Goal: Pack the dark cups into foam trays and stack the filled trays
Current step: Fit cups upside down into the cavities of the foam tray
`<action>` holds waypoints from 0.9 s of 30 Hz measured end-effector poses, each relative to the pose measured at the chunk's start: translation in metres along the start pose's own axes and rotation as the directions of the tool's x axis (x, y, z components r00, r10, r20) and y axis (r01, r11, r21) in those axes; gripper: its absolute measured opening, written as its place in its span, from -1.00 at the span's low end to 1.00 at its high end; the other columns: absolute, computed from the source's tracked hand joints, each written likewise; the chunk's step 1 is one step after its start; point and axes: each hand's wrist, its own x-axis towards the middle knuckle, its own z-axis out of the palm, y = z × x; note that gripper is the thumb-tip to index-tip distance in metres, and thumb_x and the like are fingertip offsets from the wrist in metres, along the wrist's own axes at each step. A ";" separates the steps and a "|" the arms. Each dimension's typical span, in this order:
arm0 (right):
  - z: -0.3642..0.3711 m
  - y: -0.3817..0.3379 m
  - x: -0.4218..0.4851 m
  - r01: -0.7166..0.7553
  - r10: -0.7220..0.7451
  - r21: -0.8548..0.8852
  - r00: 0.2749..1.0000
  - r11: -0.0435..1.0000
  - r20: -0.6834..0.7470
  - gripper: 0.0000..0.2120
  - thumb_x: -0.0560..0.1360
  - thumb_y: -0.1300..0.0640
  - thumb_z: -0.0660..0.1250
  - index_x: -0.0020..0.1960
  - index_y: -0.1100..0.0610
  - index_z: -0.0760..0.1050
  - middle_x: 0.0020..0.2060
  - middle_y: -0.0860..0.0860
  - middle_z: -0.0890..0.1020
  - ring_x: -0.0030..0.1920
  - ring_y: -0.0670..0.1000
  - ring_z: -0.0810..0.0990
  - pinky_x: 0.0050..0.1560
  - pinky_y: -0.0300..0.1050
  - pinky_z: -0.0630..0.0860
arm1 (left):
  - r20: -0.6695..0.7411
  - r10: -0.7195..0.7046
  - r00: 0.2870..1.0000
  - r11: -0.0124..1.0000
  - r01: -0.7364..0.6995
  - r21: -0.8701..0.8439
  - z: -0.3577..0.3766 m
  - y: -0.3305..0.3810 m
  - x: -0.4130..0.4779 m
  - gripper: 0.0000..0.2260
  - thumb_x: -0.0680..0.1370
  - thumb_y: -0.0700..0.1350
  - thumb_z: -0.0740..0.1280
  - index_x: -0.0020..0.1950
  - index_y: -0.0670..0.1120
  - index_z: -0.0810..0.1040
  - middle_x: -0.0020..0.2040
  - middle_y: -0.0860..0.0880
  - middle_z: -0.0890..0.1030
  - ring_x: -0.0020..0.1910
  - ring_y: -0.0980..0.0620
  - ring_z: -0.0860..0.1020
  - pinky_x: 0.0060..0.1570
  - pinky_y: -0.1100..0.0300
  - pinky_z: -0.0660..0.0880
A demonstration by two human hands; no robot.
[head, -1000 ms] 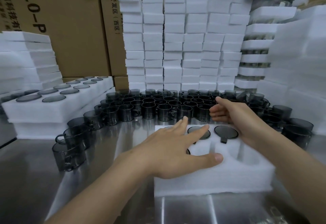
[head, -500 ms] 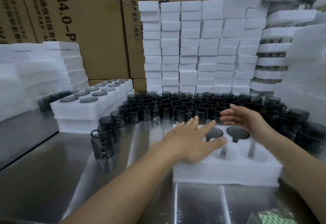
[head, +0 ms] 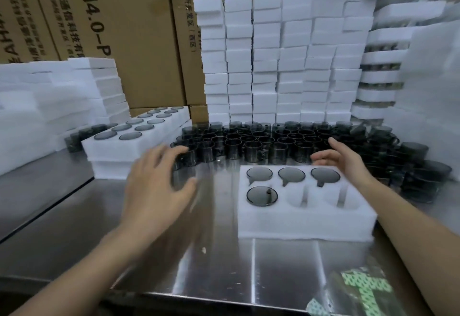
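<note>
Steel table [head: 74,228], backed by cardboard boxes [head: 139,42] and stacked foam blocks [head: 266,67]. Change noted: the left hand [head: 159,184] has left the foam tray [head: 306,226] and now hovers over the table to its left. Its fingers are spread and hold nothing, and the hand is blurred. The right hand [head: 343,159] stays at the tray's far right corner, fingers relaxed, empty. The tray lies right of centre. Dark cups [head: 261,195] fill three rear pockets and the front-left one; two front pockets stand unfilled. Loose cups [head: 251,146] crowd just behind. Filled trays [head: 117,151] are stacked at left.

Both hands extended, left hand [head: 156,186] and right hand [head: 344,160] (fingers loosely spread).
</note>
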 end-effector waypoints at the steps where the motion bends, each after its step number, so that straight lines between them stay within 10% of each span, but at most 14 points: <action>1: -0.001 0.001 0.002 0.009 -0.009 -0.002 1.000 1.000 -0.001 -0.48 0.63 -0.19 0.28 -0.08 0.29 0.62 -0.38 0.13 0.68 -0.47 0.06 0.66 -0.46 -0.24 0.57 | -0.023 -0.095 0.995 0.994 0.096 0.043 -0.005 -0.019 -0.006 -0.41 0.55 0.23 0.43 0.56 0.27 0.35 0.62 -0.02 0.32 0.58 -0.11 0.32 0.48 -0.22 0.36; 5: -0.003 0.006 0.007 0.013 -0.012 -0.015 1.000 1.000 0.015 -0.49 0.41 -0.24 0.41 -0.14 0.26 0.67 -0.38 0.12 0.66 -0.46 0.05 0.65 -0.45 -0.23 0.56 | 0.132 -0.347 0.929 0.938 0.347 0.026 -0.007 -0.059 -0.020 -0.22 0.46 0.30 0.53 0.57 0.41 0.17 0.57 0.01 0.30 0.41 -0.17 0.52 0.27 -0.28 0.56; 9: -0.009 0.011 0.016 0.073 -0.077 -0.086 0.996 0.994 -0.044 -0.59 0.60 -0.10 0.37 -0.10 0.27 0.65 -0.46 0.09 0.55 -0.50 0.04 0.56 -0.40 -0.15 0.55 | 0.134 -0.434 0.891 0.874 0.452 -0.176 -0.004 -0.068 -0.019 -0.31 0.41 0.22 0.62 0.33 0.59 0.26 0.23 0.07 0.64 0.08 -0.05 0.70 0.16 -0.22 0.62; 14: -0.007 0.015 0.022 0.151 -0.165 -0.120 0.979 0.981 -0.122 -0.60 0.67 0.02 0.34 -0.24 0.23 0.66 -0.54 0.07 0.52 -0.53 -0.04 0.53 -0.32 -0.22 0.50 | 0.122 -0.440 0.890 0.819 0.453 -0.353 -0.008 -0.051 -0.019 -0.29 0.30 0.28 0.65 0.41 0.33 0.48 0.10 0.16 0.69 0.06 -0.02 0.73 0.15 -0.21 0.64; 18: -0.001 0.013 0.016 0.131 -0.218 -0.333 0.946 0.934 -0.240 -0.56 0.66 -0.04 0.32 -0.26 0.20 0.68 -0.46 0.02 0.63 -0.33 0.05 0.60 -0.07 0.00 0.49 | 0.312 -0.466 0.828 0.372 0.504 -0.780 0.023 0.015 -0.005 -0.47 0.45 0.11 0.64 0.38 0.12 0.60 0.12 0.10 0.74 0.00 0.08 0.75 0.02 0.01 0.68; 21: 0.000 0.012 0.007 0.030 -0.298 -0.629 0.897 0.777 -0.326 -0.44 0.62 -0.25 0.23 -0.16 0.18 0.73 -0.19 -0.07 0.73 -0.13 0.00 0.62 -0.11 -0.04 0.44 | 0.469 -0.483 0.739 0.055 0.560 -0.826 0.053 0.058 0.010 -0.61 0.52 -0.06 0.60 0.32 0.03 0.64 0.20 -0.08 0.73 0.24 -0.12 0.69 0.24 -0.20 0.64; 27: 0.010 0.004 0.009 -0.027 -0.161 -0.565 0.947 0.824 -0.280 -0.40 0.66 -0.36 0.13 -0.07 0.05 0.74 -0.23 -0.04 0.68 -0.16 0.03 0.62 -0.17 -0.05 0.41 | 0.351 -0.569 0.743 0.043 0.454 -0.890 0.080 0.082 0.029 -0.63 0.50 -0.09 0.62 0.27 0.01 0.64 0.11 -0.09 0.75 0.14 -0.18 0.73 0.25 -0.21 0.64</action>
